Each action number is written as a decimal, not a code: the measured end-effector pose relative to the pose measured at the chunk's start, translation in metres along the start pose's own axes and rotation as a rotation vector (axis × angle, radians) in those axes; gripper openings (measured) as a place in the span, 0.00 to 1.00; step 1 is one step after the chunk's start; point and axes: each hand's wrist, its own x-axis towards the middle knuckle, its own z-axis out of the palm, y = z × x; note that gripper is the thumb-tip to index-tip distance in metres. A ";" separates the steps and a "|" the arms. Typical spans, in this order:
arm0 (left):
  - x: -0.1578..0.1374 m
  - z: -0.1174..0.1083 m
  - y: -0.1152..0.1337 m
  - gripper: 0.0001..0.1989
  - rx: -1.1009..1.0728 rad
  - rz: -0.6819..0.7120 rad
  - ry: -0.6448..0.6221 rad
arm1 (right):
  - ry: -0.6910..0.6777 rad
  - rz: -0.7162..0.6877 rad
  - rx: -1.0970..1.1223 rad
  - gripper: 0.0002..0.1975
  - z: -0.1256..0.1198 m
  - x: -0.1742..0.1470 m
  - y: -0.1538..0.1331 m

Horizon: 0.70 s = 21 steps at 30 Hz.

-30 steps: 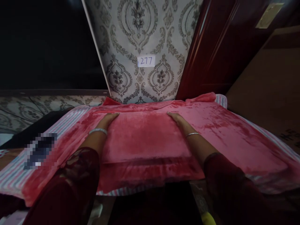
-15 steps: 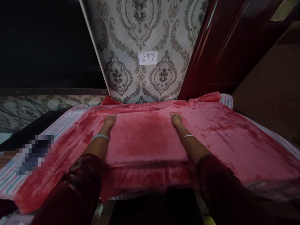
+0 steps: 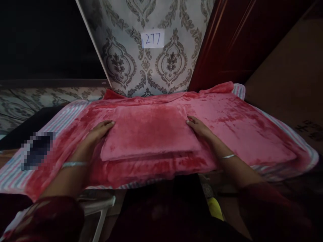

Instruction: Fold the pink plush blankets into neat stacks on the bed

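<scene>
A flat, rectangular pink plush piece (image 3: 148, 131), apparently a folded blanket, lies on a larger pink plush blanket (image 3: 242, 124). My left hand (image 3: 103, 127) is at its left edge, thumb and fingers closed at the side. On the opposite edge, my right hand (image 3: 198, 126) has its thumb and forefinger close together at the border. The undersides of both hands' fingers are partly hidden. The piece's near edge is slightly raised and shows a thick fold.
A striped cloth (image 3: 57, 122) shows beneath the blanket. A blurred dark object (image 3: 37, 151) lies at left. Behind are a dark screen (image 3: 47, 40), patterned wall with a number card (image 3: 152, 38) and a red wooden panel (image 3: 227, 43). A brown box (image 3: 287, 74) stands at right.
Both hands have moved from the far corners of the folded piece back toward me, along its side edges. The camera view has tipped downward.
</scene>
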 end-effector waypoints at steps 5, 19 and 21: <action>-0.069 -0.017 -0.032 0.34 -0.066 -0.076 -0.015 | -0.093 -0.047 0.146 0.33 -0.011 -0.065 0.020; -0.121 0.002 -0.011 0.39 -0.163 0.192 0.089 | -0.018 -0.173 0.243 0.35 -0.008 -0.099 -0.012; -0.125 -0.001 -0.018 0.36 -0.141 0.124 0.019 | -0.027 -0.130 0.205 0.33 -0.010 -0.105 -0.007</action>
